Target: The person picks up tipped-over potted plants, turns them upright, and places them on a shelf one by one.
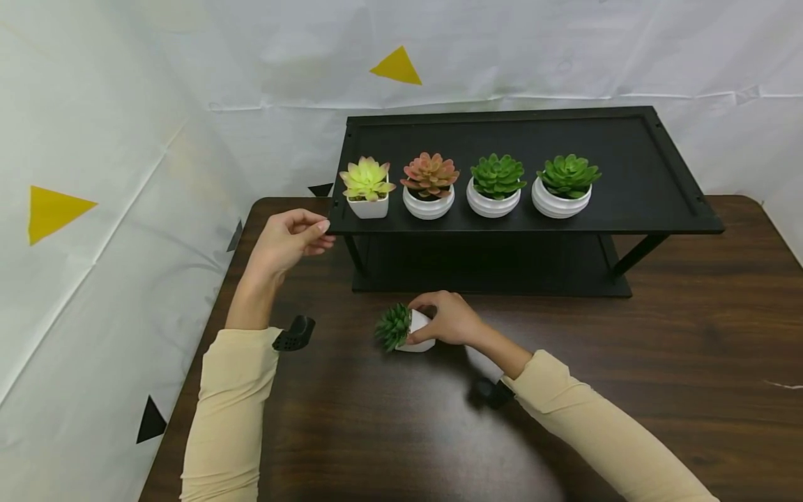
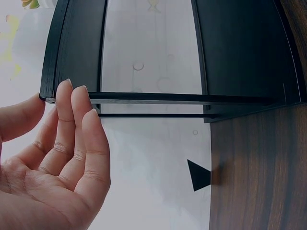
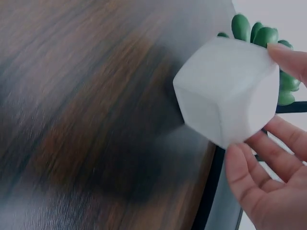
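A small green succulent (image 1: 393, 326) in a white cube-shaped pot (image 3: 225, 91) lies tilted to the left on the dark wooden table (image 1: 690, 328), in front of the black two-tier shelf (image 1: 564, 132). My right hand (image 1: 418, 323) grips the pot, with one fingertip on the upper side and the other fingers (image 3: 276, 153) below. My left hand (image 1: 323, 235) hovers by the shelf's front left corner (image 2: 48, 96) with relaxed fingers and holds nothing; whether it touches the corner is unclear.
Along the front of the top shelf stand a yellow-green succulent (image 1: 366, 178), a pink one (image 1: 429, 174) and two green ones (image 1: 498, 174) (image 1: 567, 174), all in white pots. The lower tier (image 1: 489, 275) is dark. White sheeting with triangles surrounds the table.
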### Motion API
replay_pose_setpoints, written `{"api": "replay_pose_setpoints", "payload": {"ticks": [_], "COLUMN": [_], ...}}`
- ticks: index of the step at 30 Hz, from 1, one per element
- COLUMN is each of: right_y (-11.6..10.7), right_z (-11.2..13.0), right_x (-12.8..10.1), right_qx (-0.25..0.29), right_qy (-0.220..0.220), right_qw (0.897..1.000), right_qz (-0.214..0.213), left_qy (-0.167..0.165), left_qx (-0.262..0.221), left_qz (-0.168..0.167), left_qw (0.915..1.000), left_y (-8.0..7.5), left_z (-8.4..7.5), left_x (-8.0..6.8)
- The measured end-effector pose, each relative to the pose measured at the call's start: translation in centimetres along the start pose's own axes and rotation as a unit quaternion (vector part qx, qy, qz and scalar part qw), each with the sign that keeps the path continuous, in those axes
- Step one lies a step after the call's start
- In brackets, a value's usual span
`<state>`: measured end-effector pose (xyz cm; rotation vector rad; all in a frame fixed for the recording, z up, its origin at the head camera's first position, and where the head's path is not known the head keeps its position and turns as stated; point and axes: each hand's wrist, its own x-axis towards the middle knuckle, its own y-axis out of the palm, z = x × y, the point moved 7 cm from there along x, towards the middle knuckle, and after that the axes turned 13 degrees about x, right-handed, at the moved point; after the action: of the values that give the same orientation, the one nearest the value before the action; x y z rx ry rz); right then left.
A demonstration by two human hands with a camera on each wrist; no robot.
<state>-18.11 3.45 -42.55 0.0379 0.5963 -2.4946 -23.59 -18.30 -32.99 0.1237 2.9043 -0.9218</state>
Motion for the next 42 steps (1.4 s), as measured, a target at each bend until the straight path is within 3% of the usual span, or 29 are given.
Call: {"api": "replay_pose_setpoints", "payload": {"ticks": [21,32,42], "right_y": [-2.0,-2.8,-2.8], "right_z": [-1.8,-3.6,-3.8], "right_x": [-2.1,-2.9,-3.4], "right_qx": [0.043,0.067,0.064], "right_qy": [-0.029,-0.018,-0.005], "right_qw": [0.994,0.993,0.994], "right_qz": [0.095,0.095,0.090], "left_qy": [-0.004,-0.002,0.002], "left_qx": [0.000,0.000,-0.006], "left_qz": [0.001,0.004,0.001], "left_qw": [1.0000,1.0000,1.0000], "left_y": [0.0,0.0,0.0], "left_z": [0.0,0.1,0.0], "left_x": [-0.1,-0.1,0.0]}}
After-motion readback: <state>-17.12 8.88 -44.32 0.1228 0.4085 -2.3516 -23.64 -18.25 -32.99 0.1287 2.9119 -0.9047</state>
